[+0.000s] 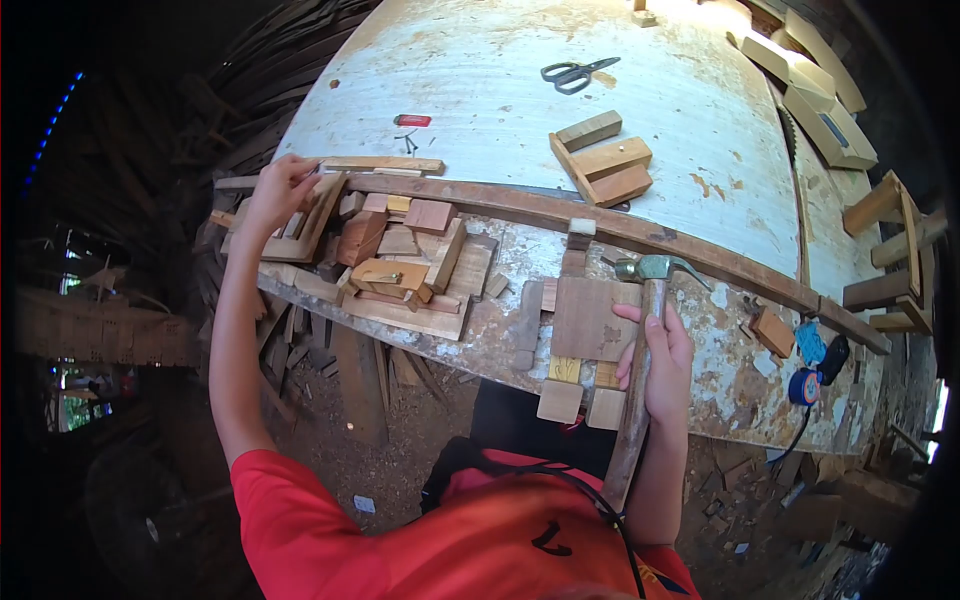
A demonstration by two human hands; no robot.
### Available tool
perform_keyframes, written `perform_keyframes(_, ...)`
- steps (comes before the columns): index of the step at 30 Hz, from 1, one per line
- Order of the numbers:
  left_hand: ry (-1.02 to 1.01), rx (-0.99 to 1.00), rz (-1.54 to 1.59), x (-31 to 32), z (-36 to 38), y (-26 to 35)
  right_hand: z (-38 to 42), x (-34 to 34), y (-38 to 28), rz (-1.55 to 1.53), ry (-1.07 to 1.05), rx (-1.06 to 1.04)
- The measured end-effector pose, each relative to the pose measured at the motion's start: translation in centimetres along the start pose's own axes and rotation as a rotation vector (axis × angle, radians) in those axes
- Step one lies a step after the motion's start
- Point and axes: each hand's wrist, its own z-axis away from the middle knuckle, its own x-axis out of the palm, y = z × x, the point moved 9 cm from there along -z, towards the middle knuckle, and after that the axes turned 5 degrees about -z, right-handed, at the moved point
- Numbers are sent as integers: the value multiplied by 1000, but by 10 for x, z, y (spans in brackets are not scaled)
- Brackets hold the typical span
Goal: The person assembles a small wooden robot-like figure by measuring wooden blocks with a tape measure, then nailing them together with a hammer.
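Note:
My left hand [285, 193] is at the far left of the bench, over a wooden frame piece [322, 218], its fingers pressed together; whatever they hold is too small to name. Just right of it lies a thin wooden strip [385, 164]. My right hand [662, 365] is wrapped round the handle of a claw hammer [640, 400], whose metal head points up and away from me. Beside that hand is a square wooden block [592, 318] with smaller blocks below it. Between my hands sits a pile of wood pieces [400, 272].
A long wooden rail [520, 213] crosses the bench. Beyond it, on the white board [480, 75], are scissors [572, 76], a red packet [412, 121], several nails [408, 142] and a wooden assembly [604, 162]. A blue tape roll [803, 386] lies at the right.

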Motion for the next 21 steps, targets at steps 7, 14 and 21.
perform_keyframes(7, 204, -304, -154, -62, 187, -147, 0, 1, 3, -22, 5, 20)
perform_keyframes(14, 447, -792, -331, -67, 524, -305, -1, 1, 3, 11, -31, 4)
perform_keyframes(21, 294, -1535, -534, -36, 876, -262, -1, 3, 3, 28, -32, -12)
